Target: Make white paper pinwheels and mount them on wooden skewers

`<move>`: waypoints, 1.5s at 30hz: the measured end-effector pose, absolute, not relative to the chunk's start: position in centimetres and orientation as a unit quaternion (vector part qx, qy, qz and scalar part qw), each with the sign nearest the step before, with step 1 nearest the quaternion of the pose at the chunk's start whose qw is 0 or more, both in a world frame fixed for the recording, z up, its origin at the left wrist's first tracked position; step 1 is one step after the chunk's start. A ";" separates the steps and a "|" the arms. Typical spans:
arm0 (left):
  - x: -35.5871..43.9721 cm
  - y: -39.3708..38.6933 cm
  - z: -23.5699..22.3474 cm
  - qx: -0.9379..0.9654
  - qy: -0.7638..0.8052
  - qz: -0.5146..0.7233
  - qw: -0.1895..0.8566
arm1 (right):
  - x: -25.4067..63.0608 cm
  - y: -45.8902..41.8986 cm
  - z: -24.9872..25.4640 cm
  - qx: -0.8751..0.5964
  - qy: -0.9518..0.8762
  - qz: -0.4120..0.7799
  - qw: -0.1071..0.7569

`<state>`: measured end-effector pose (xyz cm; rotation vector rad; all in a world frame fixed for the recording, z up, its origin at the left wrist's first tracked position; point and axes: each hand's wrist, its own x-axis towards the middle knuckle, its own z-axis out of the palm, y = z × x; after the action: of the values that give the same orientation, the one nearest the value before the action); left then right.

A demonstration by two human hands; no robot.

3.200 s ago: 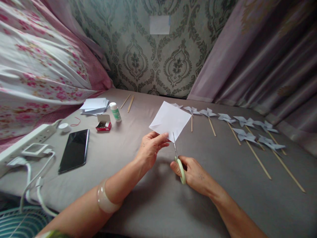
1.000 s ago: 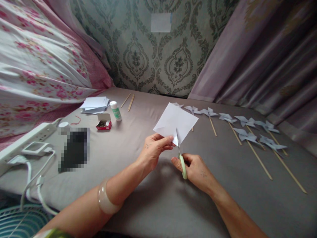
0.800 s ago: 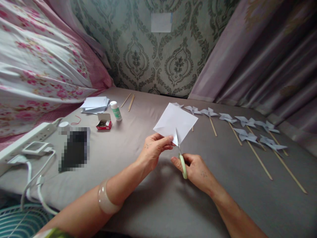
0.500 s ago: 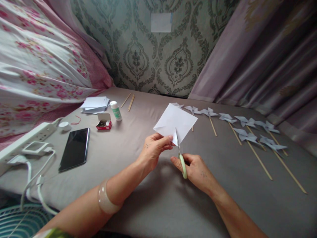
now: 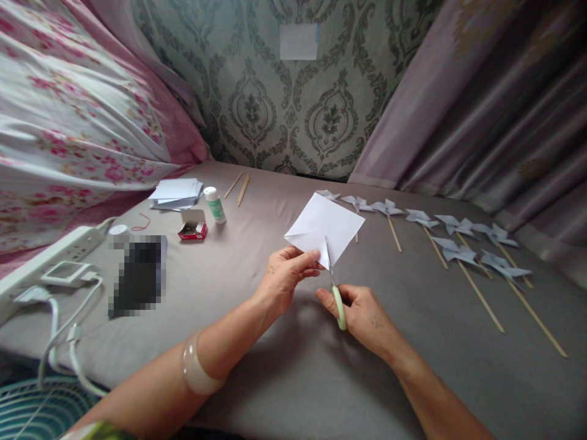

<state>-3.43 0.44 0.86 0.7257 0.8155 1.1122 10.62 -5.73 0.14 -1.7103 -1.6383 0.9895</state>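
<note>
A square sheet of white paper (image 5: 326, 221) is held up in the middle of the view, one corner pointing toward me. My left hand (image 5: 293, 269) pinches it near that lower corner, thumb on top. In my right hand (image 5: 360, 311) is a pair of scissors (image 5: 339, 305) with pale green handles, the fingers in the loops. The blades reach into the paper from its near corner toward the centre, along a cut line. Part of the handles is hidden by my right hand.
Several paper pinwheels (image 5: 454, 250) on wooden sticks lie at the right. To the left are a paper stack (image 5: 177, 192), a white-and-green bottle (image 5: 214, 205), a small red box (image 5: 192, 230), loose sticks (image 5: 244, 189), a blurred dark phone (image 5: 140, 275) and a power strip (image 5: 50, 263).
Almost nothing moves. The far edge of the paper dips very slightly, while both hands and the scissors stay in place. The phone now appears pixelated.
</note>
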 end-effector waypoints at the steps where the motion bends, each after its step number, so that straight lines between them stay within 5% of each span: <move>1: -3.4 0.4 0.9 0.327 0.368 0.501 0.712 | 10.6 -5.7 0.2 -0.639 -0.613 0.368 0.284; 20: -3.4 0.5 0.7 0.339 0.349 0.508 0.711 | 10.9 -5.9 0.3 -0.561 -0.628 0.459 0.284; 32: -4.5 2.4 0.6 0.340 0.386 0.570 0.641 | 13.9 -5.7 1.8 -0.514 -0.634 0.553 0.167; 41: -4.2 2.2 0.3 0.376 0.351 0.492 0.703 | 16.3 -4.2 1.9 -0.579 -0.472 0.472 0.468; 45: -4.0 1.6 0.4 0.413 0.355 0.440 0.714 | 16.4 -3.9 2.0 -0.590 -0.440 0.445 0.510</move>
<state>-3.95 1.64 0.37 0.9144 0.7859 0.9741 16.40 -3.91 2.04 -1.4208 -1.0589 1.0714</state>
